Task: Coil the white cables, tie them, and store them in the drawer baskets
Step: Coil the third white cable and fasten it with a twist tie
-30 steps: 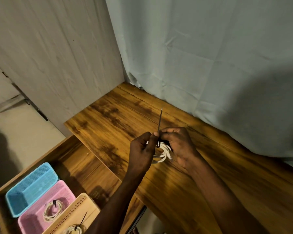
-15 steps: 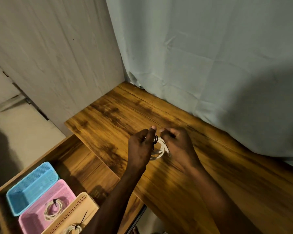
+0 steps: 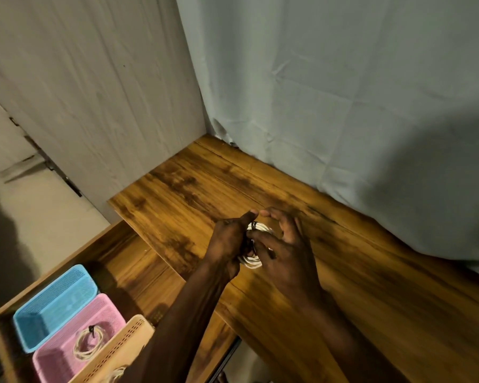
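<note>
A coiled white cable (image 3: 253,262) with a black tie around it is held between both hands just above the wooden tabletop (image 3: 194,189). My left hand (image 3: 228,241) pinches the coil from the left. My right hand (image 3: 284,244) grips it from the right, its fingers curled over the loops. Most of the coil is hidden by the fingers. The open drawer (image 3: 122,255) at lower left holds a blue basket (image 3: 54,302), a pink basket (image 3: 58,357) with a tied white coil (image 3: 87,344), and a beige basket (image 3: 122,344) with another coil partly hidden by my left forearm.
A pale curtain (image 3: 343,92) hangs along the table's far edge. A light wood-grain panel (image 3: 94,92) stands to the left of the table. The floor (image 3: 31,217) lies beyond the drawer.
The black tie's long tail, standing straight up a second ago, no longer sticks out. Both hands have closed tighter around the coil and sunk slightly toward the tabletop.
</note>
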